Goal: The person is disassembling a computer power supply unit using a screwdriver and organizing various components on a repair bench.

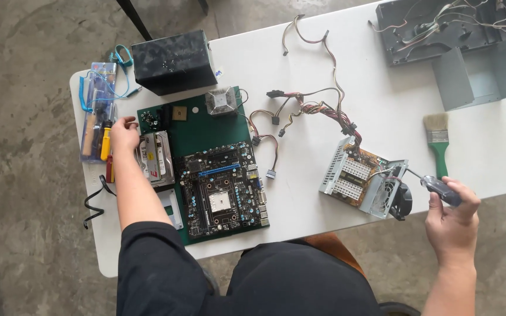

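My right hand (453, 217) grips a screwdriver (436, 185) with a dark handle; its tip points at the fan end of an opened power supply (363, 178) lying on the white table (323, 70). A bundle of coloured cables (317, 105) runs from that unit toward the table's middle. My left hand (124, 133) reaches to the table's left side, fingers apart, beside a hard drive (157, 158) and near yellow and red handled tools (108, 149). A black motherboard (224, 187) lies on a green mat (197, 126) between my arms.
A black box (174, 61) stands at the back left, with a heatsink (221, 100) and a small chip (178, 113) on the mat. A tool pack (96, 111) lies at the left edge. A green-handled brush (438, 146), a grey metal cover (481, 76) and a computer case (440, 29) sit at the right.
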